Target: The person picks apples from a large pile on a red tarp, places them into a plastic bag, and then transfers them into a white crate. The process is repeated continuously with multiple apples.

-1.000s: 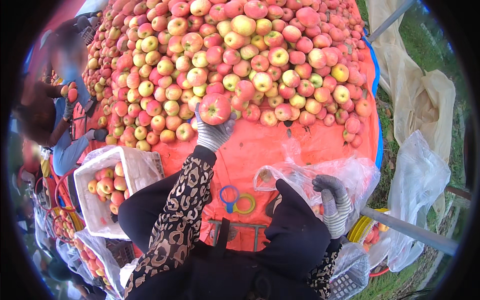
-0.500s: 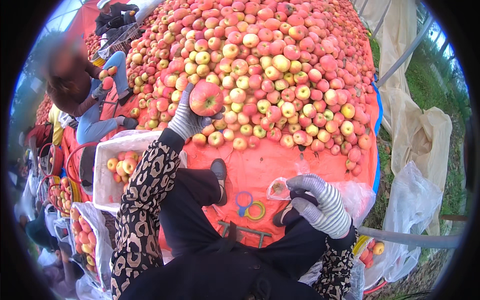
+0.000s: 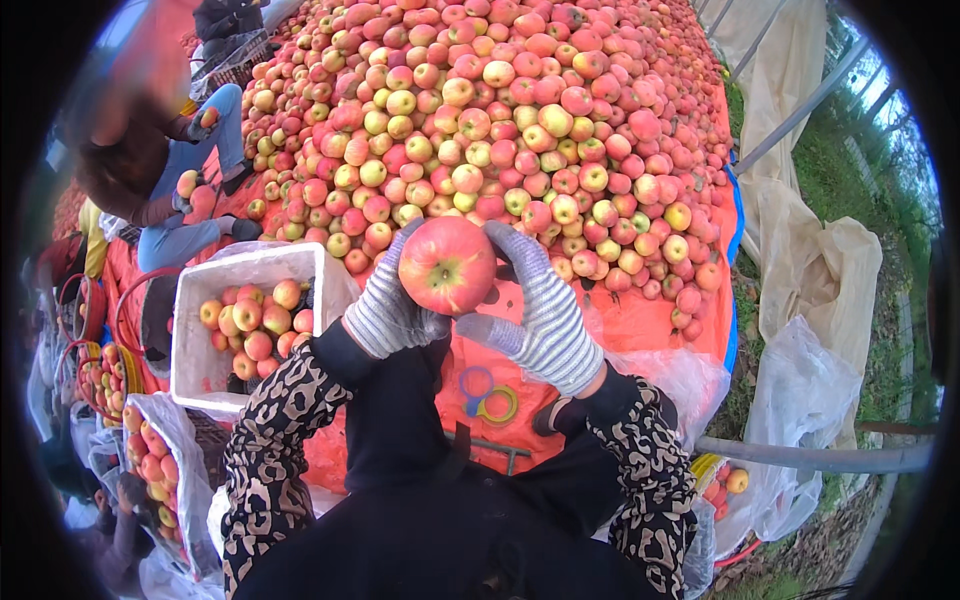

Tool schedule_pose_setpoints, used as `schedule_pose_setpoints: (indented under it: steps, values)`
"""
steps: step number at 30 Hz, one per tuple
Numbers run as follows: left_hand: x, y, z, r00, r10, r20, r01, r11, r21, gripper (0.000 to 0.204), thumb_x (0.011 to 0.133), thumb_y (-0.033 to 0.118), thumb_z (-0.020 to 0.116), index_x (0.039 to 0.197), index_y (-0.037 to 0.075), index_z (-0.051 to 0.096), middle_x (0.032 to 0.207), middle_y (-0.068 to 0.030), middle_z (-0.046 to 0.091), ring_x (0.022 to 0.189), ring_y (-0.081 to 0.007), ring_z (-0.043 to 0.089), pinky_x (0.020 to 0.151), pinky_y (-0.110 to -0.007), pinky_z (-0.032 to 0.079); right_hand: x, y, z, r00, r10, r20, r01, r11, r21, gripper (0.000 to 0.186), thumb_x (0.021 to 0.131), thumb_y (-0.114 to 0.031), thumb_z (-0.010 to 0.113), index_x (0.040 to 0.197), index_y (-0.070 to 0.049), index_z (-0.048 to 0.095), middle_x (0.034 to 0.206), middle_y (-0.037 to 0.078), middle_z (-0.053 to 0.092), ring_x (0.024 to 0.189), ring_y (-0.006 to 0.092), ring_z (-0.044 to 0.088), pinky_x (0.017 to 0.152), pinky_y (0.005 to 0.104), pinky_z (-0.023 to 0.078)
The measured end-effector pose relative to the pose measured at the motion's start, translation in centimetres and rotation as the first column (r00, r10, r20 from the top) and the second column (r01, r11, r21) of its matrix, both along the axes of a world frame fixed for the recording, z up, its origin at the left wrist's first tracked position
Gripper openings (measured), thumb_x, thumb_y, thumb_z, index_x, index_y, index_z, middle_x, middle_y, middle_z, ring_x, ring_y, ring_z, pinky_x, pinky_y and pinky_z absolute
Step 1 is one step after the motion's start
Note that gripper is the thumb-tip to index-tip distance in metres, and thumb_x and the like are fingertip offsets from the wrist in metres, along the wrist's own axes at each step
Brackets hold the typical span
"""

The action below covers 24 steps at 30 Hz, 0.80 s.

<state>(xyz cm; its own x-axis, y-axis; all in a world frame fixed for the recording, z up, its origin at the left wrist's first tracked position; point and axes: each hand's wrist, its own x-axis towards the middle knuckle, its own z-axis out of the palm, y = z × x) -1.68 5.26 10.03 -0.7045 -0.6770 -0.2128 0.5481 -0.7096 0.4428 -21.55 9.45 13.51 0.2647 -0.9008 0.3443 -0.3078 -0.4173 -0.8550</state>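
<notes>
Red apple [image 3: 447, 266] — left hand [image 3: 384, 306] cradling, right hand [image 3: 548, 312] alongside.

The held apple [image 3: 447, 265] has smooth, shiny skin. The gloves [image 3: 560, 328] are dull knitted cloth. The red sheet [image 3: 640, 325] looks like plastic. By its right edge, a clear bag [image 3: 690, 385] is crinkly, shiny plastic.

Soft, bright daylight falls evenly, leaving weak shadows; the held apple [image 3: 447, 266] is fairly clear, and the plastic sheet [image 3: 812, 385] catches pale glare. Black surrounds the round view, the metal pipe [image 3: 820, 458] bends near the rim, and a co-worker's head [image 3: 115, 90] is heavily blurred.
</notes>
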Motion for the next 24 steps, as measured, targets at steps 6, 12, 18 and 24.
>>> schedule_pose_setpoints:
  steps: [6,12,18,24]
  values:
    - [-3.3,1.1,-0.6,0.999,-0.042,-0.025,0.042,0.999,-0.001,0.062,0.087,0.054,0.053,0.129,0.008,0.044,0.116,-0.0106,0.057,0.098,-0.0206,0.062,0.076,-0.032,0.057,-0.3,-1.5,-3.3,0.959,-0.215,0.185,0.213,0.976,0.030,0.041,0.091,-0.029,0.057,0.120,0.000,0.053,0.104,0.020,0.061,0.097,0.0302,0.061,0.083,0.0361,0.048]
    - [-3.3,2.9,0.6,0.910,0.260,0.323,-0.154,0.935,-0.318,0.073,0.084,0.032,0.068,0.139,0.012,0.025,0.129,-0.0119,0.043,0.104,-0.0249,0.058,0.072,-0.033,0.058,0.3,-3.0,-4.1,0.955,-0.209,0.211,0.197,0.978,0.074,0.028,0.098,-0.018,0.044,0.117,0.000,0.055,0.103,0.011,0.062,0.094,0.0137,0.058,0.084,0.0270,0.046]
    - [3.4,2.2,-1.1,0.985,0.170,0.009,-0.170,0.985,-0.013,0.069,0.082,0.036,0.067,0.133,0.003,0.035,0.113,-0.0211,0.056,0.090,-0.0348,0.064,0.062,-0.030,0.058,0.2,-2.1,-1.7,0.900,-0.079,0.429,-0.115,0.906,0.408,0.027,0.097,-0.022,0.046,0.109,0.000,0.057,0.092,0.009,0.066,0.077,0.0118,0.063,0.063,0.0225,0.046]
    - [16.4,3.4,-11.1,0.278,0.768,0.577,-0.663,0.588,-0.463,0.071,0.081,0.030,0.068,0.137,0.007,0.029,0.120,-0.0191,0.049,0.097,-0.0333,0.060,0.063,-0.035,0.059,-4.4,0.8,-2.1,0.984,0.149,-0.096,-0.113,0.945,0.307,0.018,0.086,-0.001,0.056,0.104,0.001,0.058,0.089,0.012,0.064,0.080,0.0198,0.065,0.071,0.0295,0.051]
